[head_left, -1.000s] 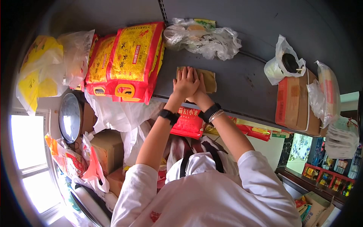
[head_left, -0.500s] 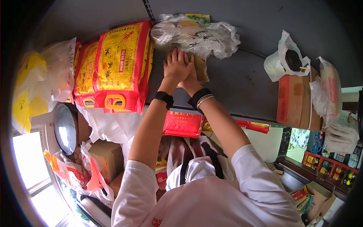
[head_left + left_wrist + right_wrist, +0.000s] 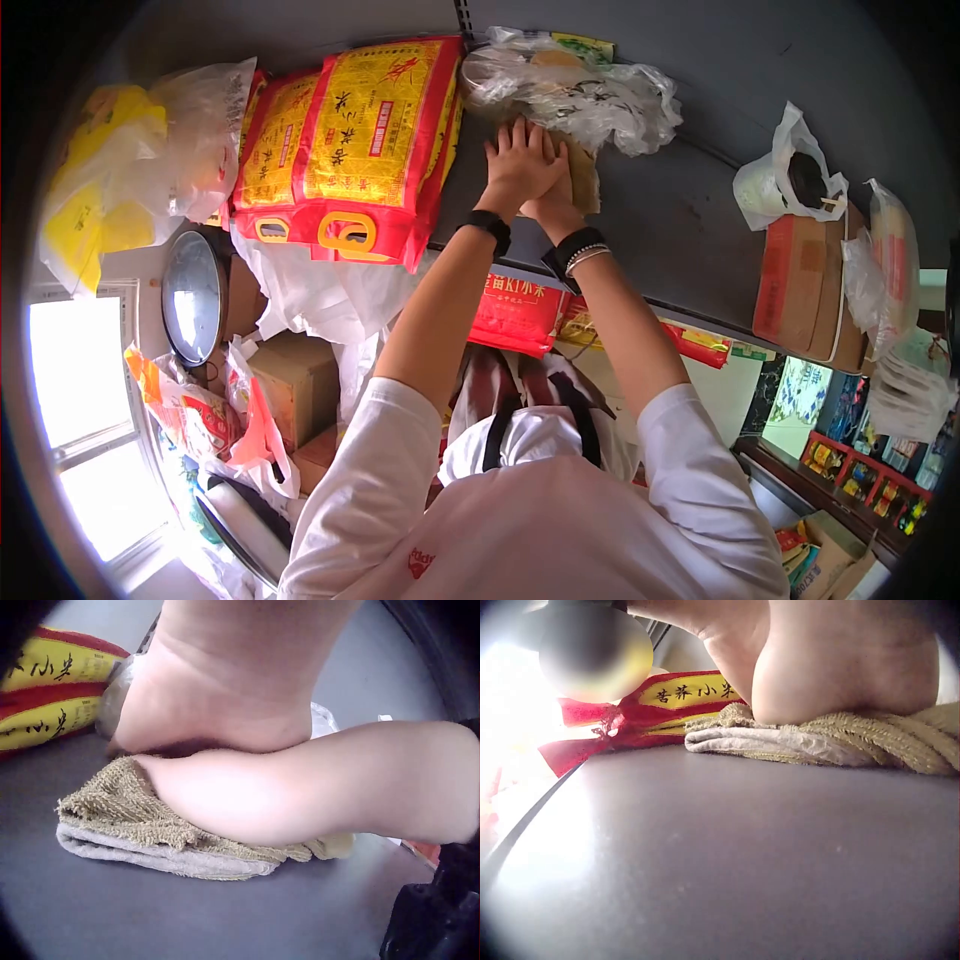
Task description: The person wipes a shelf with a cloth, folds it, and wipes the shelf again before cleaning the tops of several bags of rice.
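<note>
A folded tan towel (image 3: 120,802) with a looped pile and a paler underside lies flat on the grey shelf (image 3: 727,847). My right hand (image 3: 556,200) presses down on it, mostly covered from above by the other hand. Laid across its back, my left hand (image 3: 522,168) has its fingers straight and pointing toward the back of the shelf. The towel's right part (image 3: 584,178) sticks out beside the hands. Just behind them is a crumpled clear plastic bag (image 3: 575,85). Both wrists wear dark bands.
Large yellow-and-red bags of millet (image 3: 375,130) stand close to the left. On the right are a cardboard box (image 3: 808,285) and a bagged cup (image 3: 780,185). A red package (image 3: 515,312) sits below the shelf's front edge.
Both hands have pushed the towel back along the shelf, nearer the clear plastic bag. The head view has swung left and then right again. The stacked hands keep their position on the towel.
</note>
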A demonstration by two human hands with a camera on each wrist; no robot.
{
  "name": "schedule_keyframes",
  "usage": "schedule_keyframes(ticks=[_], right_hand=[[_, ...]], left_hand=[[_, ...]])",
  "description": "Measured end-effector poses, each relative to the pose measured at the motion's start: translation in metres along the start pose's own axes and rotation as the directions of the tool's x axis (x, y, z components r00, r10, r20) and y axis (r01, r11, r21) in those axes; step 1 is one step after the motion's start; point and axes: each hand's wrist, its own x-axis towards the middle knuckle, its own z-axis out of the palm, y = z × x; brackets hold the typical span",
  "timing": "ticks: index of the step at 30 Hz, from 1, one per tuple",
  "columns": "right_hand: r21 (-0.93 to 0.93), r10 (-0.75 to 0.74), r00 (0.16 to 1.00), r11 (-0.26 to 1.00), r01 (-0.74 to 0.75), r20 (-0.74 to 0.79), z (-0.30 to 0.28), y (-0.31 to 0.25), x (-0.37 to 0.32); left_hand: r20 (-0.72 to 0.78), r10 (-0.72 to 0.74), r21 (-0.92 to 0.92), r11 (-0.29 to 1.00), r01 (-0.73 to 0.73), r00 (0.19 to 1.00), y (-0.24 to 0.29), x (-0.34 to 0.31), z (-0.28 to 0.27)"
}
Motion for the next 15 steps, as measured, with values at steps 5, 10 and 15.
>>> schedule_keyframes(ticks=[5, 10, 15], right_hand=[[-0.062, 0.013, 1.0, 0.998, -0.012, 0.015, -0.001, 0.006, -0.014], [-0.017, 0.016, 0.999, 1.0, -0.015, 0.045, -0.006, 0.01, -0.032], [0.01, 0.036, 0.998, 0.999, -0.037, 0.044, -0.017, 0.012, -0.051]], left_hand=[[0.028, 0.035, -0.05, 0.998, -0.033, 0.999, 0.01, -0.008, -0.003], [-0.008, 0.023, -0.044, 0.999, -0.023, 1.0, 0.021, -0.024, 0.002], [-0.01, 0.028, -0.052, 0.998, -0.028, 1.0, 0.032, -0.038, 0.004]])
